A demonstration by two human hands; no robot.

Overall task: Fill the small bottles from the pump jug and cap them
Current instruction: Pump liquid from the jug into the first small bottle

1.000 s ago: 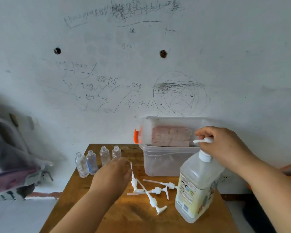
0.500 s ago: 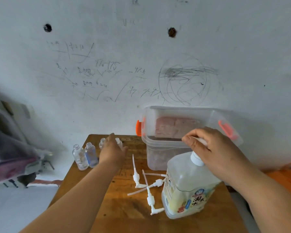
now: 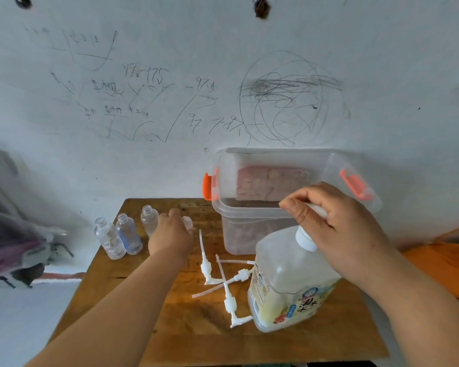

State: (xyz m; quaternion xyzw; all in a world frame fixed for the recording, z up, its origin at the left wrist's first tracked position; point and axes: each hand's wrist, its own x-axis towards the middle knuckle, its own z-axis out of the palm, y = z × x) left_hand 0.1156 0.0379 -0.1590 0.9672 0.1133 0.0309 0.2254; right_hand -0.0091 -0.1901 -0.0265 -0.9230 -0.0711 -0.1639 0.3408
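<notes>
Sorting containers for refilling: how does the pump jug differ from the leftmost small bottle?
The pump jug is far bigger than the leftmost small bottle. The jug carries a printed label and a white pump top, which the right hand grips; the bottle is plain, open-necked and untouched. Both are see-through plastic on the wooden table.

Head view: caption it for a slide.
Left hand reaches for a small bottle; right hand grips the jug pump.

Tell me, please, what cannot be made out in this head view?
Head view: fourth small bottle mostly behind the left hand; whether fingers grip it is unclear.
Head view: right hand grips the pump head, hiding its nozzle.
Head view: pinkish block in the bin, blurred by the cloudy wall.
Head view: bag cut off by the left edge, blurred.
</notes>
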